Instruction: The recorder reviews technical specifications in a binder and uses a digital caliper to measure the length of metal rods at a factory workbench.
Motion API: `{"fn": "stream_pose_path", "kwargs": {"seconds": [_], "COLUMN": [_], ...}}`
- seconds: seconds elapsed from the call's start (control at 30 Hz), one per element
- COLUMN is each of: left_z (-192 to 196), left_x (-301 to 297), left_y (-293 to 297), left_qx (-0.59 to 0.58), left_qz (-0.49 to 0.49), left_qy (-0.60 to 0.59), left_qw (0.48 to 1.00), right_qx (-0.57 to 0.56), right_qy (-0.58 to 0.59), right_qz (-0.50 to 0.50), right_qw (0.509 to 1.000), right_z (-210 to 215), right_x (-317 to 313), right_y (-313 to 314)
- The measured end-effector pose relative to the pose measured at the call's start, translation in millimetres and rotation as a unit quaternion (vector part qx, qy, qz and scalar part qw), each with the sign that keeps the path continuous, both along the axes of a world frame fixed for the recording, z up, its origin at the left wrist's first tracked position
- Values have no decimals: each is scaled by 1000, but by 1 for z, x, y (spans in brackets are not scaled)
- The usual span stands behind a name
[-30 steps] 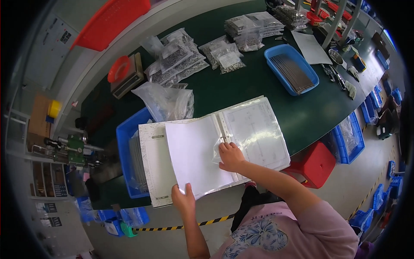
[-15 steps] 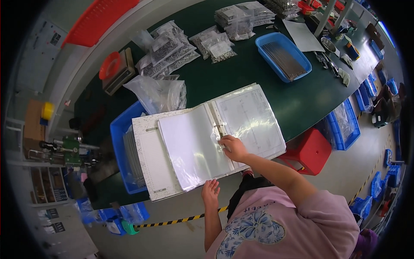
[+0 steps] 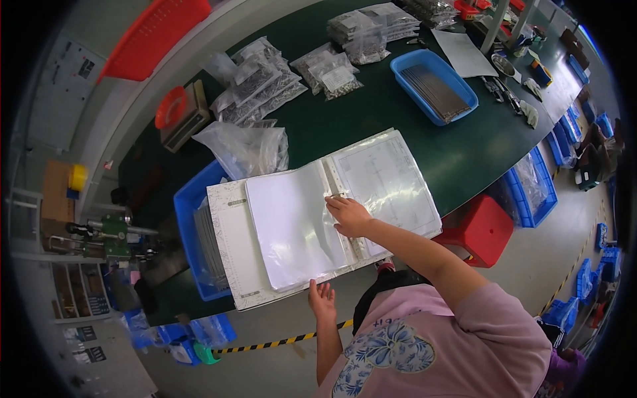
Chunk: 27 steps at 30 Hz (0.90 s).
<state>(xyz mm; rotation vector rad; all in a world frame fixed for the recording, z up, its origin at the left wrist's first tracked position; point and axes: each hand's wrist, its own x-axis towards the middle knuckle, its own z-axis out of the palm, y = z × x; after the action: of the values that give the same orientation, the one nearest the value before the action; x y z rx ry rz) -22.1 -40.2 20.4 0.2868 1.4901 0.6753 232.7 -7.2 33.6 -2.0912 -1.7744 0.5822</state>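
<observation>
A ring binder (image 3: 225, 245) lies opened out at the near edge of the green table, overlapping a blue bin. Its left side holds a stack of clear plastic sleeves (image 3: 292, 225) with white sheets; on the right side is a sleeved line drawing (image 3: 385, 179). My right hand (image 3: 348, 216) rests by the metal rings, fingers stretched out over the inner edge of the left sleeves. Part of the rings is hidden under it. Just off the binder's near edge, my left hand (image 3: 322, 300) is open, palm turned up, fingertips close to the sleeves' bottom edge and holding nothing.
Beneath the binder's left side, the blue bin (image 3: 184, 212) holds grey strips. Bags of small metal parts (image 3: 255, 79) and a scale (image 3: 189, 119) stand farther back. A light-blue tray (image 3: 405, 83) carries thin rods. A red stool (image 3: 481, 232) stands right of the binder.
My right hand has shifted slightly left and up from the rings, its curled fingers now stretched out over the sleeves. My left hand has turned its palm up and dropped a little.
</observation>
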Motion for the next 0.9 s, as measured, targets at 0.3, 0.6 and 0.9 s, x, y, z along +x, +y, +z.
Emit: {"fn": "stream_pose_path", "kwargs": {"seconds": [0.3,0.6,0.9], "left_z": [-15,20,73], "left_x": [22,35,85], "left_y": [22,31,29], "left_qx": [100,165,309], "left_qz": [46,70,6], "left_qy": [-80,-93,10], "left_qw": [991,980,951], "right_qx": [16,-3,-162], "right_qy": [-24,-2,100], "right_qz": [3,-525,-572], "right_qw": [1000,851,798], "right_z": [5,-12,2], "right_x": [11,63,75], "right_y": [-7,-154,-174]}}
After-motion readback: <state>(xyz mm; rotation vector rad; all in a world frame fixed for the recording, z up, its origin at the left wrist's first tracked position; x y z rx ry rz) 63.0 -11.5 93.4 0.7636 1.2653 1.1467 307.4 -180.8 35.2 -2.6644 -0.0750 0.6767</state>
